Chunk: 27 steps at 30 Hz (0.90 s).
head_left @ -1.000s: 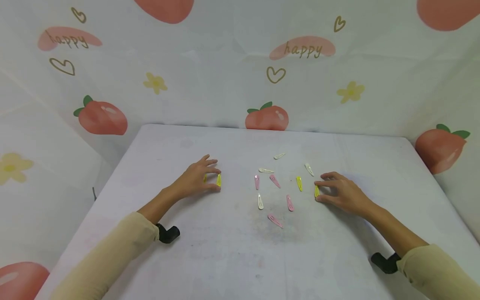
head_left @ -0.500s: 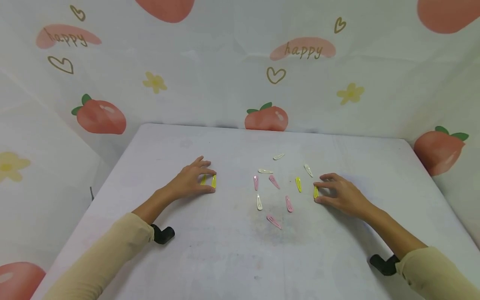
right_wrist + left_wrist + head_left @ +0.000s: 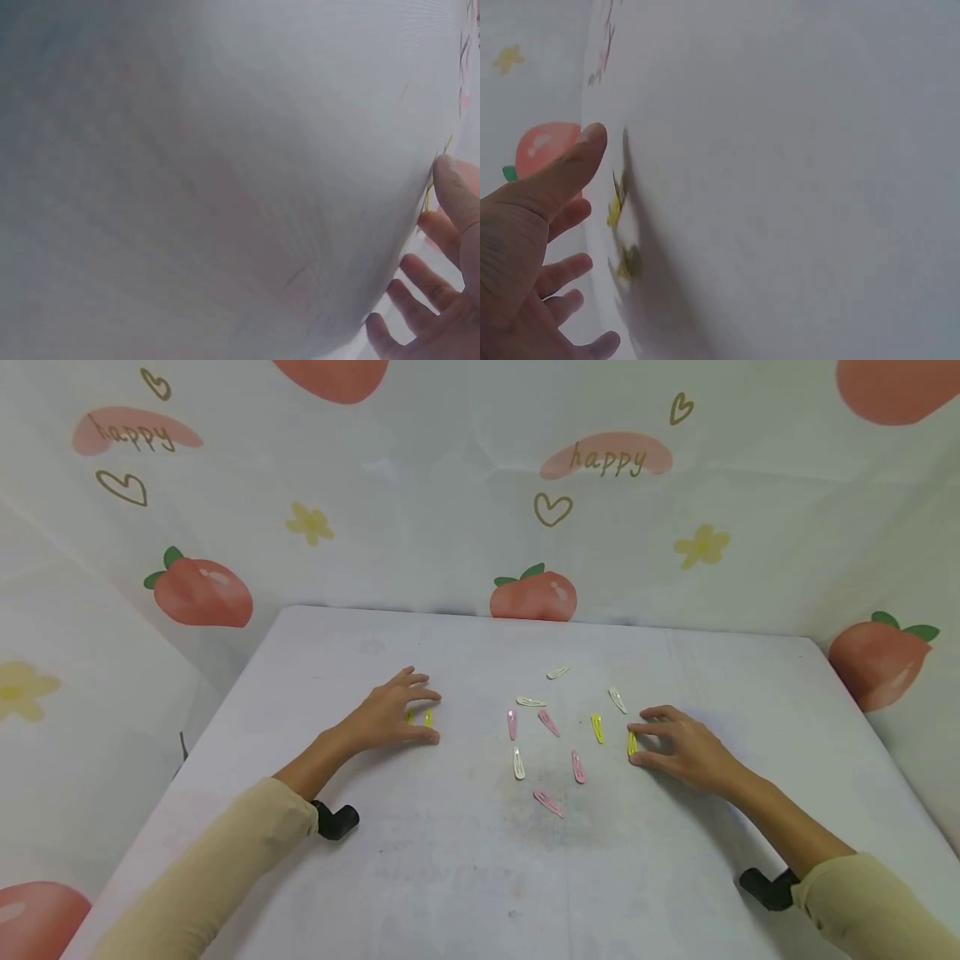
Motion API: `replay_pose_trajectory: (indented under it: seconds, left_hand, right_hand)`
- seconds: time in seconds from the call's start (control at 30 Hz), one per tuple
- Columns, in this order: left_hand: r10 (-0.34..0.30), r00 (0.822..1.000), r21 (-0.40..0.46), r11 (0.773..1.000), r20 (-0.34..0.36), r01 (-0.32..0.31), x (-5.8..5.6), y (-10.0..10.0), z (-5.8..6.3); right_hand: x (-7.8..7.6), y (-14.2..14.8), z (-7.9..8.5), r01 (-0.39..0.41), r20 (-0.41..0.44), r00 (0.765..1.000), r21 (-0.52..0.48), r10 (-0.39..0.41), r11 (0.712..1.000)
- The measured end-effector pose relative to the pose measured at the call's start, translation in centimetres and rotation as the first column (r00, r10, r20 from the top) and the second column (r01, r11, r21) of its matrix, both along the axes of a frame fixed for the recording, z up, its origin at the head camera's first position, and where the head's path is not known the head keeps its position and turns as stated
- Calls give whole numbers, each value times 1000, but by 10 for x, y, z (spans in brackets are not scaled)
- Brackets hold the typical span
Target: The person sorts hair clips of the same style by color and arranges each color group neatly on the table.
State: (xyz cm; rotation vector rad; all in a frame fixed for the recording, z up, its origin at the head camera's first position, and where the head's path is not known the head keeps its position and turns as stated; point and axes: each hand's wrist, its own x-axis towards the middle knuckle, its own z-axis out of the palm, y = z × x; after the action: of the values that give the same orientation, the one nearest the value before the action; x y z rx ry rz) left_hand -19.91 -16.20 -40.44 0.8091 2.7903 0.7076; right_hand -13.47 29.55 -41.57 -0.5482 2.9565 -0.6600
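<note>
My left hand (image 3: 386, 714) hovers over the left part of the table with thumb and fingers spread apart. Two yellow snap hair clips lie beneath it, a nearer-to-fingertips yellow clip (image 3: 428, 717) and another partly hidden by the hand; the left wrist view shows a yellow clip (image 3: 616, 206) apart from the fingers. On the right, my right hand (image 3: 682, 747) pinches a yellow hair clip (image 3: 632, 743) between thumb and index finger at the tabletop. Just left of it lies one more yellow hair clip (image 3: 597, 728).
Several pink clips, such as this pink hair clip (image 3: 547, 803), and several white clips, such as this white hair clip (image 3: 519, 764), lie scattered mid-table. The white table (image 3: 420, 877) meets a printed backdrop (image 3: 435, 485) at its far edge.
My left hand drew a yellow clip leftward beside another one, then let go, its thumb and fingers parting as it shifted slightly right. My right hand keeps its pinch almost in place.
</note>
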Motion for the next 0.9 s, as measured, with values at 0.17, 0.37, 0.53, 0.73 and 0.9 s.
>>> replay_pose_trajectory:
  seconds: [0.17, 0.37, 0.53, 0.73, 0.9]
  left_hand:
    - [-43, 999, 21, 999, -23, 43, -3, 28, 0]
    - [-100, 995, 34, 994, -9, 100, -6, 72, 3]
    - [-151, 988, 38, 988, -2, 151, -7, 112, 5]
    - [-217, 976, 29, 976, 33, 217, -9, 153, 2]
    - [-260, 965, -37, 965, 32, 261, -11, 178, -3]
  right_hand:
    - [0, 1, 1, -1, -6, 1000, -1, 1, 1000]
    - [1, 2, 1, 5, -2, 1000, 1, -5, 1000]
    - [1, 2, 1, 10, 6, 1000, 1, -10, 1000]
    - [1, 1, 0, 9, 11, 1000, -10, -9, 1000]
    - [-1, -1, 0, 6, 12, 1000, -2, -6, 1000]
